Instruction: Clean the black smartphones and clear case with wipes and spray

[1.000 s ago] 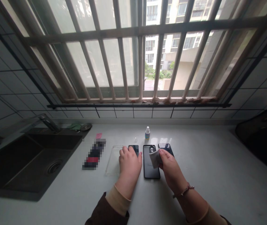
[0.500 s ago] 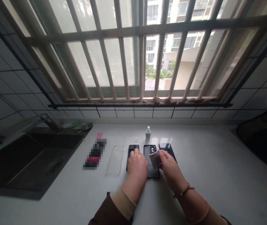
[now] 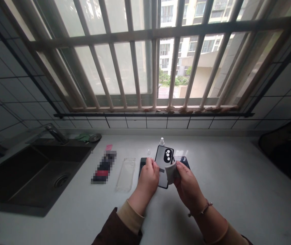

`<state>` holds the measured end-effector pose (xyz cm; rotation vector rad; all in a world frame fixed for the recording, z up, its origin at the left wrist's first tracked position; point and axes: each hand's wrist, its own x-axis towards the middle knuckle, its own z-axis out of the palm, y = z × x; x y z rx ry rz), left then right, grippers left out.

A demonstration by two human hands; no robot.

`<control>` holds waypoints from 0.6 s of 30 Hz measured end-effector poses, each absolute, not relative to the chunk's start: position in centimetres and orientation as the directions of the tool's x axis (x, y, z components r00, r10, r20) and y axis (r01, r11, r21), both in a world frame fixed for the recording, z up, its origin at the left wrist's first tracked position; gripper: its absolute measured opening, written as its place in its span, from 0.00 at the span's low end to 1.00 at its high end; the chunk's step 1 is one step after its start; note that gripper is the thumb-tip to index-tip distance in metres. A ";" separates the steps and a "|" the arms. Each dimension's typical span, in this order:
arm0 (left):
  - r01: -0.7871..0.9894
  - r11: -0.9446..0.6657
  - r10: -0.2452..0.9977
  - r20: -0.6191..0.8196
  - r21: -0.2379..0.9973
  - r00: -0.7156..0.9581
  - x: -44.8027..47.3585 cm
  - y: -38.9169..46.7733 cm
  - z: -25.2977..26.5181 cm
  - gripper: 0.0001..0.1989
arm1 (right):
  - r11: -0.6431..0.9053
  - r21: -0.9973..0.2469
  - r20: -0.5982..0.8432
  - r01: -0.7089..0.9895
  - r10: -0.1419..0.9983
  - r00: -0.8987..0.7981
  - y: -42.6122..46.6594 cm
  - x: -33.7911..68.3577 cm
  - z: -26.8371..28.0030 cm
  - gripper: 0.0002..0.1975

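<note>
Gripped along its left edge by my left hand (image 3: 149, 175), a phone case (image 3: 162, 158) with a black rim and camera cutouts is raised off the counter, its grey back panel facing me. My right hand (image 3: 188, 182) pinches a small grey cloth (image 3: 171, 173) beside the case's lower right edge. Behind my left hand lies a dark phone (image 3: 142, 163), partly covered. Another phone (image 3: 184, 160) rests behind my right fingers. To the left a clear phone case (image 3: 126, 174) lies flat. Only the white top of a small bottle (image 3: 162, 140) shows above the raised case.
On the white counter (image 3: 237, 183), a blurred-out dark and red item (image 3: 103, 168) and a pink slip (image 3: 109, 147) lie left of the clear case. Farther left is a dark sink (image 3: 30, 183) with a faucet (image 3: 55, 132). A black object (image 3: 288, 149) stands at the right edge.
My left hand has taken hold of the black-rimmed case and lifted it from the counter, turning its back toward me. The cloth stays in my right hand, shifted slightly right.
</note>
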<state>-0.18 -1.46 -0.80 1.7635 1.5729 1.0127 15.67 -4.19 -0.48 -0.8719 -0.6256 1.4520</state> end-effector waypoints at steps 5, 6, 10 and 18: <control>-0.080 0.002 0.995 0.006 0.997 0.104 0.5 -1.8 -0.8 0.20 | -0.077 -0.749 -0.171 -0.658 0.982 0.079 -3.9 16.0 -0.1 0.17; -0.221 0.047 0.993 -0.022 0.974 0.117 0.7 -1.9 -0.6 0.20 | -0.082 -0.741 -0.180 -0.666 0.981 0.079 -3.8 16.1 -0.2 0.17; -0.602 0.358 0.929 -0.212 0.714 0.302 1.3 -2.2 0.0 0.21 | -0.127 -0.703 -0.242 -0.700 0.968 0.067 -3.6 16.1 -0.5 0.18; -0.539 0.664 0.725 -0.270 0.518 0.634 0.2 -2.3 0.9 0.26 | -0.133 -0.830 -0.211 -0.541 0.974 0.084 -3.5 16.4 -0.2 0.20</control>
